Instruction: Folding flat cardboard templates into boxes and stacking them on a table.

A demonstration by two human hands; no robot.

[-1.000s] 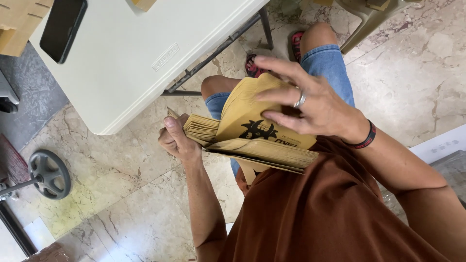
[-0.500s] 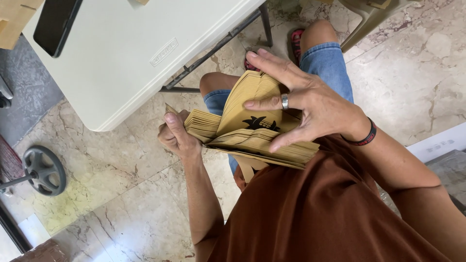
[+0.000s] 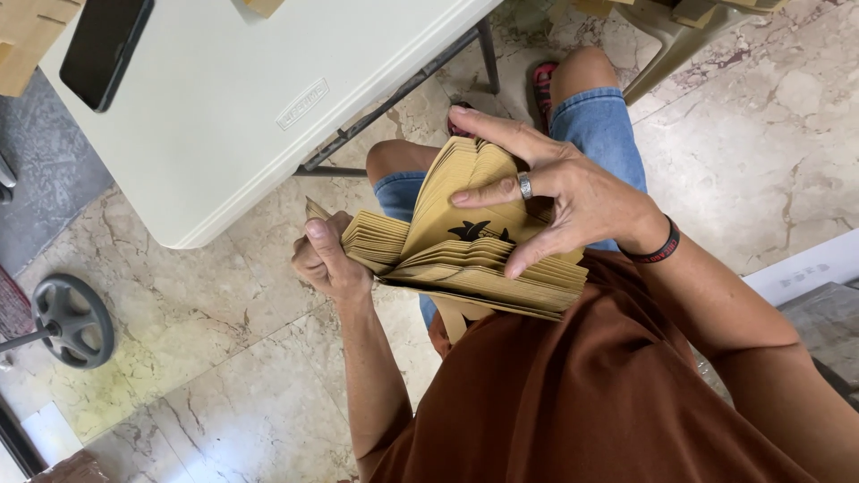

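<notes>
Fingers of the right hand are spreading wide, lifting a fanned section of the brown paper bag stack over the lap; the left hand is gripping the stack's end, thumb pressing on top, beside the white bench

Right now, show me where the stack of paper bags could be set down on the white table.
The white table is bare across its middle and toward the near rounded corner. Its far left edge is crowded: the black phone lies there beside tan cardboard pieces. The left hand and right hand hold the stack of paper bags over the lap.
</notes>
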